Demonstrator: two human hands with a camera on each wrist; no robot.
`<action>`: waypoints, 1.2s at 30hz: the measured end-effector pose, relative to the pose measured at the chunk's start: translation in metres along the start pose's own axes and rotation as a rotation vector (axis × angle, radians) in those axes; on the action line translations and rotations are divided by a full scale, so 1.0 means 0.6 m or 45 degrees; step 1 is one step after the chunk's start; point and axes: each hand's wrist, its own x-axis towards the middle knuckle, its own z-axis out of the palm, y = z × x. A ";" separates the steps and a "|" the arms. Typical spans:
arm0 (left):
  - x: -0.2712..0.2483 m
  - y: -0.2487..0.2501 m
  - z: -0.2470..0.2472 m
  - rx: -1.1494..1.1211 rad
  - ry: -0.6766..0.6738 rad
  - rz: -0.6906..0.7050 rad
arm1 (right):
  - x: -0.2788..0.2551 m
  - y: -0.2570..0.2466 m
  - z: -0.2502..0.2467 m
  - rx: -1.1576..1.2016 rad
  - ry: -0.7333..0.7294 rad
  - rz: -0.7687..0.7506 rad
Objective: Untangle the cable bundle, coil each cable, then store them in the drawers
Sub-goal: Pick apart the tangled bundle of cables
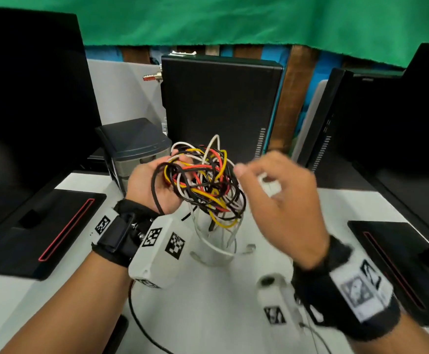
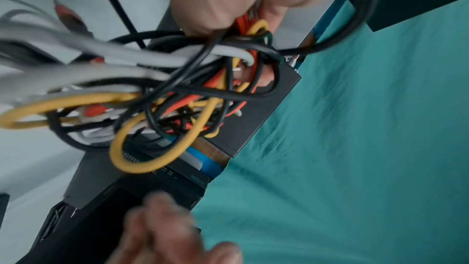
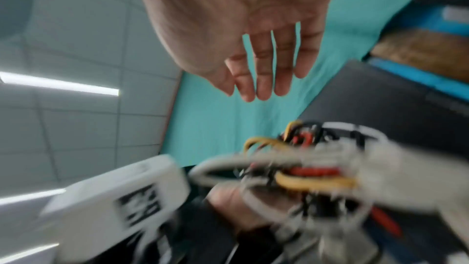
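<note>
- Risk: tugging a loop from the cable bundle could tighten knots, since the strands cross densely.
- The bundle is a snarl of black, white, yellow and red cables, held above the counter.
- Left hand fingers curl round it; right hand fingers are straight and slightly apart, holding nothing.
</note>
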 end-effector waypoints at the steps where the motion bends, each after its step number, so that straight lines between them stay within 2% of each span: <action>1: 0.002 0.006 -0.003 -0.059 0.048 -0.083 | -0.020 -0.015 0.010 0.046 -0.097 0.121; 2: 0.007 0.011 -0.011 -0.114 0.089 -0.130 | -0.038 -0.023 0.027 0.069 -0.230 0.265; 3: 0.004 0.012 -0.010 -0.120 0.134 -0.106 | -0.050 -0.029 0.041 0.079 -0.349 0.387; 6: -0.003 0.002 -0.007 -0.191 0.018 0.004 | -0.069 -0.026 0.077 0.232 -0.554 0.581; 9: -0.010 0.004 -0.002 -0.088 0.139 0.193 | -0.072 -0.020 0.057 0.476 -0.575 0.567; 11: -0.009 0.017 -0.001 0.038 0.278 0.352 | -0.074 -0.012 0.016 0.414 -0.624 0.439; 13: -0.013 0.032 -0.001 0.038 0.295 0.432 | -0.080 0.002 -0.032 0.300 -0.762 0.362; 16: -0.016 0.051 -0.004 0.024 0.310 0.503 | -0.087 0.043 -0.112 0.092 -0.873 0.518; 18: -0.018 0.056 -0.004 -0.002 0.277 0.486 | -0.088 0.066 -0.159 0.006 -0.844 0.646; 20: -0.018 0.063 -0.001 -0.234 0.078 0.369 | -0.084 0.082 -0.185 -0.025 -0.812 0.715; 22: -0.013 0.066 0.000 -0.335 -0.042 0.224 | -0.077 0.083 -0.187 -0.003 -0.926 0.709; 24: -0.017 0.058 0.010 -0.242 -0.121 0.118 | -0.052 0.063 -0.170 -0.079 -1.052 0.626; 25: -0.020 0.048 0.018 -0.154 -0.168 0.078 | -0.035 0.054 -0.156 -0.158 -1.008 0.528; 28: -0.032 0.010 0.045 0.131 -0.239 0.032 | 0.025 0.036 -0.116 -0.203 -0.456 0.262; 29: -0.036 -0.004 0.054 0.217 -0.236 0.042 | 0.048 0.028 -0.103 -0.211 -0.374 0.161; 30: -0.039 -0.019 0.062 0.296 -0.231 0.057 | 0.069 0.022 -0.090 -0.232 -0.386 0.073; 31: -0.044 -0.032 0.069 0.360 -0.233 0.067 | 0.087 0.017 -0.078 -0.271 -0.473 0.028; 33: -0.049 -0.048 0.075 0.410 -0.217 0.065 | 0.112 0.015 -0.060 -0.505 -0.702 -0.025; 36: -0.048 -0.048 0.075 0.392 -0.178 0.045 | 0.124 0.020 -0.054 -0.823 -0.850 -0.132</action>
